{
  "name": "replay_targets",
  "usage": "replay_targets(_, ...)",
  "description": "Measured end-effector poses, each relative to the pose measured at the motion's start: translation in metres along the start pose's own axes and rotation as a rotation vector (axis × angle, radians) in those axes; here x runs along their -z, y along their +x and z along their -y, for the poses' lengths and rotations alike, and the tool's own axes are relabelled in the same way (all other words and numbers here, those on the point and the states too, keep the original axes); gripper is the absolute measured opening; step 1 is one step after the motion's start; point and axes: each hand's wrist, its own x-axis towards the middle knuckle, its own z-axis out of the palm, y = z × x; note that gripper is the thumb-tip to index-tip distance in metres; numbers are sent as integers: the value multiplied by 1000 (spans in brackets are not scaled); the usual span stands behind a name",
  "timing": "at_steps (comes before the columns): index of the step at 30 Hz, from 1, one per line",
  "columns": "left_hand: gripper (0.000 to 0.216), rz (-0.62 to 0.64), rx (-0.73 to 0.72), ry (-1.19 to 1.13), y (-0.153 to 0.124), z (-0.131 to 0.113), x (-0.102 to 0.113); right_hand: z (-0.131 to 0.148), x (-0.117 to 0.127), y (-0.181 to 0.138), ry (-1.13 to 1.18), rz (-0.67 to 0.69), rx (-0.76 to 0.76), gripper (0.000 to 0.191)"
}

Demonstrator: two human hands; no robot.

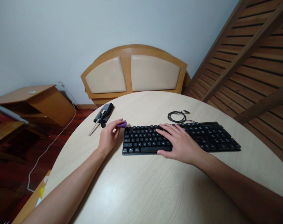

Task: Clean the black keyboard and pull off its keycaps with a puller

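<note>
A black keyboard (148, 138) lies flat on the round table (122, 186). At its far left corner my left hand (109, 135) has its fingers closed on a small purple object (122, 124), partly covered by the fingers. What kind of object it is, I cannot make out. My right hand (178, 141) lies over the middle of the keyboard with fingers spread, covering some keys. Behind the keyboard, its black cable (176, 116) is coiled on the tabletop.
Left of my left hand lies a dark folded item (106, 111) with a black strap, and a slim metal tool (94, 126) rests against it. A padded wooden headboard (134, 73) stands behind the table. Wooden slats (248, 62) lean at the right.
</note>
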Motion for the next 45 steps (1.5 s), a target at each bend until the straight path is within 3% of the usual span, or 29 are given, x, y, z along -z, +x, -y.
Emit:
replay_targets(2, 33, 49, 34, -22, 1, 2, -3, 1, 0, 0, -3, 7, 0, 77)
replay_targets(7, 42, 189, -49, -39, 1, -5, -5, 1, 0, 0, -9, 6, 2, 78)
replay_targets(15, 23, 197, 4, -189, 5, -13, -4, 0, 0, -1, 1, -6, 0, 78)
replay_targets(20, 24, 172, 79, -238, 4, -11, -8, 0, -1, -1, 8, -6, 6, 78)
replay_targets(27, 22, 227, 194, -255, 2, -12, -9, 0, -1, -1, 17, -9, 0, 78)
replay_targets(45, 18, -49, 232, -184, 2, -11, -10, 0, -1, -1, 15, -17, 8, 77)
